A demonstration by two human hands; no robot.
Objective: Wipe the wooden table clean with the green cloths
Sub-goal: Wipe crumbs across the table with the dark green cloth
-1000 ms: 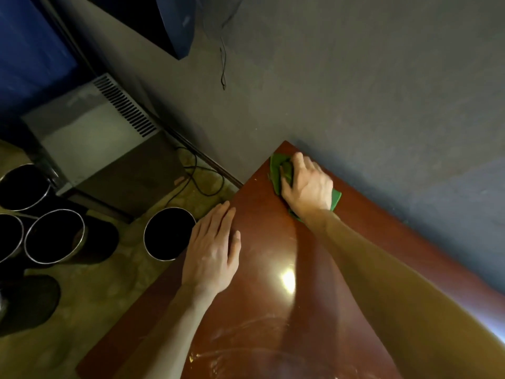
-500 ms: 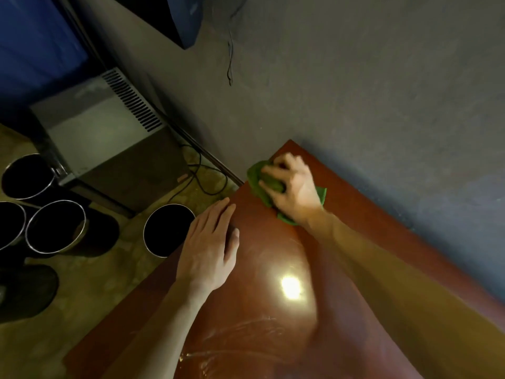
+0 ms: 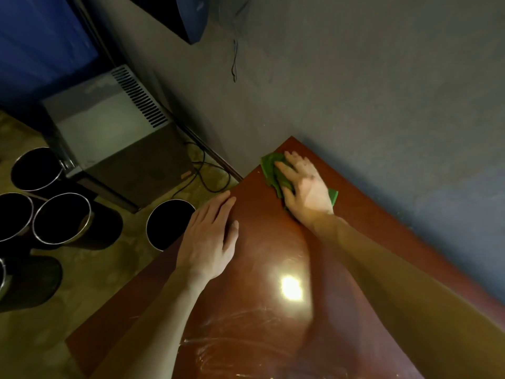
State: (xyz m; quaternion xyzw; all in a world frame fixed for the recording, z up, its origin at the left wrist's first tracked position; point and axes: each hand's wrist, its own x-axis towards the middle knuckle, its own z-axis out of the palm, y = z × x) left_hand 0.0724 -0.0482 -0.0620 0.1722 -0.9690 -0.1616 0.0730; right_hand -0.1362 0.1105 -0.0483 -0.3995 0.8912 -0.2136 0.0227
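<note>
The glossy reddish-brown wooden table point(image 3: 259, 269) runs from the lower middle up to a far corner against the wall. A bunched green cloth point(image 3: 270, 170) lies near that far corner by the left edge. My right hand point(image 3: 306, 190) presses down on the cloth, fingers spread over it, covering most of it. My left hand point(image 3: 210, 239) rests flat on the table's left edge, palm down, holding nothing. Dusty smears show on the near part of the tabletop, beside a bright lamp reflection.
A grey wall point(image 3: 382, 91) borders the table's far side. On the floor to the left stand several dark round metal-rimmed bins, the nearest one point(image 3: 166, 225) right beside the table's edge. A grey vented box point(image 3: 109, 129) and loose cables point(image 3: 207, 173) lie beyond.
My right hand slid the cloth from the far corner toward the left edge, then spread its fingers flat over it. The left hand stayed put on the table's edge.
</note>
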